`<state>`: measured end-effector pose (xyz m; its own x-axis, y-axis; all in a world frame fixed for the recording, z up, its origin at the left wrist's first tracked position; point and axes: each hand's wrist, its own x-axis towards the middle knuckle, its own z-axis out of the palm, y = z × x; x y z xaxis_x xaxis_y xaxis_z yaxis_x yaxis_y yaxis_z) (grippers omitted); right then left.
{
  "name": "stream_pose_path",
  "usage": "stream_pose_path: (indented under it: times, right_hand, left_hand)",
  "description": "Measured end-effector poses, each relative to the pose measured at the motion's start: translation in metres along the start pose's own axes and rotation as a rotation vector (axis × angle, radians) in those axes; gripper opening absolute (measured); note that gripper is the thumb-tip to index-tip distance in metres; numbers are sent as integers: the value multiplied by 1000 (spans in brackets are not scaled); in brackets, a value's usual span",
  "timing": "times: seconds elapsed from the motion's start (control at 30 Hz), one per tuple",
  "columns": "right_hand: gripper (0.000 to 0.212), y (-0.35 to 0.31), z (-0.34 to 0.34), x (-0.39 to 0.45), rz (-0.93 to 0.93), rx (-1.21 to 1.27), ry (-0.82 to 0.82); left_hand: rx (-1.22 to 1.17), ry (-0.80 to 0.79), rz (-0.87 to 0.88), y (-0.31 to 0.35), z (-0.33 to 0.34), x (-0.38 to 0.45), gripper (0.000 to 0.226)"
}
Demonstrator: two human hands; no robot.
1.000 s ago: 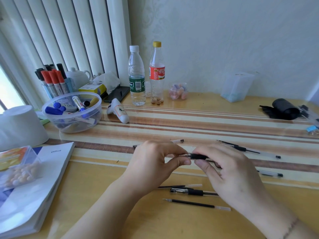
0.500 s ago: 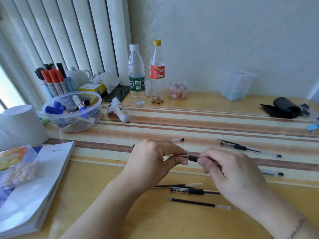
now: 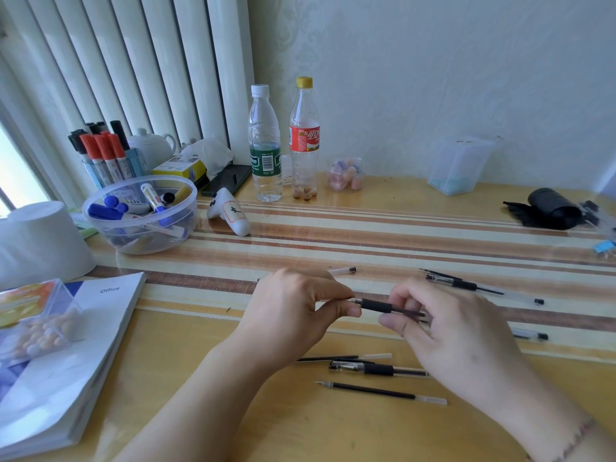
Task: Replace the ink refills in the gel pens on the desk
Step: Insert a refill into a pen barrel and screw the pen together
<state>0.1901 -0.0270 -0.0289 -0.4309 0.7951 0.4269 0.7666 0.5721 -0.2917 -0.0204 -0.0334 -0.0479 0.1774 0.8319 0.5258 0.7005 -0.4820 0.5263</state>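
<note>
The left hand (image 3: 293, 315) pinches the tip end of a gel pen (image 3: 376, 306) between thumb and forefinger, its grip pressed on the metal nose above the table (image 3: 233, 428). The pen runs level to the right hand (image 3: 450, 331), whose grip closes around the barrel behind the black rubber sleeve. I judge this pen to be mid-way through having its tip section unscrewed or screwed back; which, I cannot tell.

Below the hands lie a thin refill (image 3: 343, 357), another gel pen (image 3: 376, 368) and a loose black refill (image 3: 380, 392). Further right, two more pens (image 3: 483, 288) lie near the stripes and one (image 3: 530, 335) shows just beside the right wrist. So several pens seem left to do.

Compared with half a second ago, the hands have drawn slightly apart, and more of the black sleeve shows between them.
</note>
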Motion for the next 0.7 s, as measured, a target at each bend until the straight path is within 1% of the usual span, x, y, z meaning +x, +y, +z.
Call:
stream_pose_path:
  times: [0.13,0.33,0.43,0.5,0.53,0.57,0.6,0.7]
  right_hand:
    - [15,0,0,-1,-34,-34,20]
    - [21,0,1,-2,-49,-31,9]
    - [26,5,4,-1,-43,-4,0]
    - [23,8,3,1,-43,-12,2]
    - [18,9,2,2,-46,-15,13]
    - [14,11,1,3,-41,-6,23]
    - [10,13,0,3,-29,10,25]
    - [12,19,-1,4,9,36,38]
  left_hand:
    - [62,-35,75,3,1,-1,26]
    - [91,-62,145,8,0,-2,20]
    - [115,-59,73,11,-3,-1,18]
    - [26,-93,-33,14,-5,0,11]
    - [-72,-132,-103,14,-7,0,17]
    - [-165,-182,-168,14,-8,0,29]
    - [-207,-226,-200,12,-9,0,41]
    - [-94,-247,-170,5,-7,-3,66]
